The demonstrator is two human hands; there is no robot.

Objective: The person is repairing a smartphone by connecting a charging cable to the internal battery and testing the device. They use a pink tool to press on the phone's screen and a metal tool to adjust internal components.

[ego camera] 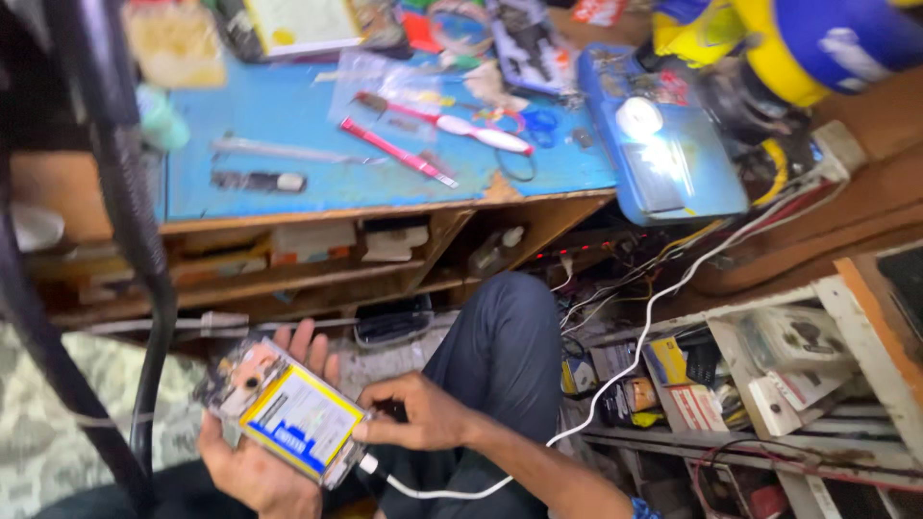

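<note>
My left hand (pixel 252 459) cradles an opened phone (pixel 288 408) from below, its back off and a white and yellow battery showing. My right hand (pixel 415 413) pinches the white cable plug (pixel 368 465) at the phone's lower end. The white cable (pixel 635 356) runs from there up toward the bench. Both hands are low in the head view, above my lap and my dark trouser knee (pixel 500 336).
A blue-topped workbench (pixel 288 106) carries a red tool (pixel 396 151), a toothbrush-like tool (pixel 471 130), tweezers (pixel 288 151) and scissors. A blue lamp box (pixel 663 144) glows at right. Shelves of small packets (pixel 769 375) stand right. A black hose (pixel 135 221) hangs left.
</note>
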